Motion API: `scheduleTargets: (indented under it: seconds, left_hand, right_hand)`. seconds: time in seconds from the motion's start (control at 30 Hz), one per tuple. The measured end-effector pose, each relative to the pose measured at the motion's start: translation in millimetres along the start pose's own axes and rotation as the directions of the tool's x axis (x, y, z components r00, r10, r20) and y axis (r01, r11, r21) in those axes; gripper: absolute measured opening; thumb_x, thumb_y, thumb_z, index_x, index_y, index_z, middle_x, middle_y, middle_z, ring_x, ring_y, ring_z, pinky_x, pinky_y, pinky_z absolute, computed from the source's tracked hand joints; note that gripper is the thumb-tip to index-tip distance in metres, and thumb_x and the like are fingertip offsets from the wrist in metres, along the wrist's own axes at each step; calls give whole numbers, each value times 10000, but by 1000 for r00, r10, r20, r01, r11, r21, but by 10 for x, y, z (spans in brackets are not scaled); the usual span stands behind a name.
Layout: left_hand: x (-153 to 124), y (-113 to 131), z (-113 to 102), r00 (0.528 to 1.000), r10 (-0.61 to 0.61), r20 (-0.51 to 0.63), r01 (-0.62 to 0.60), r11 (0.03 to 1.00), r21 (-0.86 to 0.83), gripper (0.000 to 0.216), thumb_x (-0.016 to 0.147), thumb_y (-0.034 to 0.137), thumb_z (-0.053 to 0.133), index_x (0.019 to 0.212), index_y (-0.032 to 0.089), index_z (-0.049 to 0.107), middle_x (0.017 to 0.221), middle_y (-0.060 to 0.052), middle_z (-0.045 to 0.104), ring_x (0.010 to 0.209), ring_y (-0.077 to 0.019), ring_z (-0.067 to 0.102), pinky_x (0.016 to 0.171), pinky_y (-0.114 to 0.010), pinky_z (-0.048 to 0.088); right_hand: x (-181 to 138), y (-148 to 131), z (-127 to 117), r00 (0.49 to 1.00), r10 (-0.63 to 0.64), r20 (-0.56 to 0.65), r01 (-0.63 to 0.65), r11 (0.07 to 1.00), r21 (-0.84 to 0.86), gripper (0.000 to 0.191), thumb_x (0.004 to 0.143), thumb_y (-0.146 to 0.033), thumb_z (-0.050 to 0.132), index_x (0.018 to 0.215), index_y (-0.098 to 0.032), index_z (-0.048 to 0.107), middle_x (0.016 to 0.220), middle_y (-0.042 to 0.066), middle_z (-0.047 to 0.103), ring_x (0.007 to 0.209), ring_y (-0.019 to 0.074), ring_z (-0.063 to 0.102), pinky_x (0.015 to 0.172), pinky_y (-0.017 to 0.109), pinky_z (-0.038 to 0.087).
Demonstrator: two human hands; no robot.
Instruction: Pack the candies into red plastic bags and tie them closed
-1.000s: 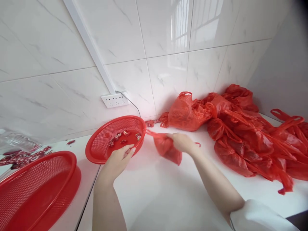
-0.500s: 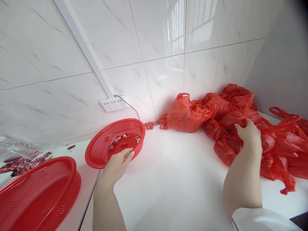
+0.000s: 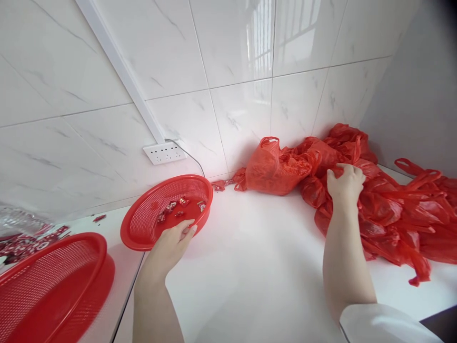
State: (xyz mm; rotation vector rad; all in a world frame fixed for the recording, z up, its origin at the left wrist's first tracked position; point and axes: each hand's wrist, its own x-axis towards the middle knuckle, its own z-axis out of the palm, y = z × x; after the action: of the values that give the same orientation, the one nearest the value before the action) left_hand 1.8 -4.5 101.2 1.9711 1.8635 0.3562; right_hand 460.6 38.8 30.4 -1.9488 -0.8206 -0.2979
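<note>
My left hand (image 3: 175, 242) is closed on the near rim of a round red plastic basket (image 3: 137, 224), thumb outside. Several small wrapped packets (image 3: 170, 208) lie on the basket's floor. Over on the right, my right hand (image 3: 345, 185) reaches over a heap of red plastic bags (image 3: 382, 209). Its thumb and fingers are apart and bent down toward the bags, with the fingertips partly hidden. A fuller red bag (image 3: 266, 169) with a loop handle stands just left of that heap, against the wall.
A second, larger red basket (image 3: 53, 290) is at the lower left. Behind it lie red patterned wrappers (image 3: 39, 243) and clear plastic (image 3: 21, 221). A power strip (image 3: 164, 153) with a cable sits on the tiled wall. Small red packets (image 3: 219, 185) lie along the wall on the white table (image 3: 250, 267).
My right hand has shifted left and slightly up across the bag heap. My left hand stays on the basket rim. The whole view has moved slightly.
</note>
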Motion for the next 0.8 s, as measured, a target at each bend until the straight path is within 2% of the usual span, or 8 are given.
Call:
scheduleTargets:
  seconds: [0.13, 0.23, 0.3, 0.4, 0.5, 0.6, 0.7, 0.8]
  left_hand:
    - [3, -13, 8, 1000, -4, -6, 3, 1000, -12, 449, 884, 541, 396, 1157, 267, 624, 1042, -41, 709, 978, -259, 650, 782, -332, 491]
    - [-7, -13, 8, 999, -32, -3, 32, 999, -23, 483, 875, 559, 402, 1219, 280, 595, 1109, -41, 692, 1044, -264, 627, 824, -344, 487]
    - [-16, -13, 5, 999, -48, 2, 48, 999, -26, 504, 874, 565, 402, 1244, 276, 584, 1141, -50, 681, 1070, -271, 616, 840, -355, 484]
    - [-21, -15, 0, 998, -57, 3, 57, 998, -27, 513, 878, 564, 396, 1253, 266, 582, 1172, -58, 668, 1106, -278, 599, 865, -368, 478]
    - [-15, -13, 3, 998, -65, 9, 65, 998, -26, 508, 883, 552, 397, 1262, 266, 576, 1178, -56, 666, 1125, -272, 592, 886, -371, 473]
    - [-15, 13, 14, 999, -49, 0, 49, 998, -25, 511, 882, 546, 403, 1264, 257, 582, 1167, -67, 671, 1115, -278, 601, 876, -370, 482]
    - [-28, 70, 39, 1000, 9, -22, -9, 1000, -11, 493, 888, 530, 397, 1236, 252, 608, 1109, -73, 693, 1052, -288, 634, 844, -377, 496]
    - [-51, 141, 83, 994, 105, -20, -105, 994, -25, 450, 897, 500, 404, 1220, 275, 621, 1068, -57, 705, 1006, -279, 650, 835, -385, 503]
  right_hand:
    - [-82, -199, 260, 933, -290, 215, 264, 954, 141, 465, 902, -318, 410, 1328, -139, 472, 1307, 181, 548, 1237, 287, 478, 1038, 490, 357]
    - [-332, -457, 494, 825, -309, 474, 324, 945, 52, 676, 871, -361, 502, 1471, -155, 268, 1479, 183, 375, 1368, 325, 320, 1074, 577, 270]
    - [-524, -632, 576, 734, -238, 635, 337, 941, -36, 720, 825, -315, 576, 1456, -108, 300, 1475, 222, 364, 1355, 372, 320, 1038, 564, 321]
    - [-713, -856, 519, 624, -287, 727, 395, 918, 24, 505, 867, -306, 532, 1344, -147, 479, 1315, 177, 556, 1198, 323, 506, 929, 418, 441]
    - [-772, -1020, 346, 654, -323, 684, 398, 916, 52, 318, 946, -331, 391, 1170, -241, 598, 1025, 80, 695, 948, 242, 635, 783, 342, 484]
    - [-804, -1105, 252, 744, -392, 542, 450, 893, 28, 322, 926, -323, 438, 1209, -223, 556, 1178, 94, 639, 1032, 248, 613, 747, 327, 485]
    - [-858, -1106, 295, 669, -375, 641, 514, 857, -35, 502, 838, -322, 575, 1295, -133, 490, 1334, 173, 524, 1084, 289, 597, 724, 325, 491]
    - [-897, -1086, 360, 597, -279, 752, 519, 850, -96, 335, 857, -237, 528, 1156, -103, 601, 1152, 188, 636, 924, 277, 659, 690, 321, 483]
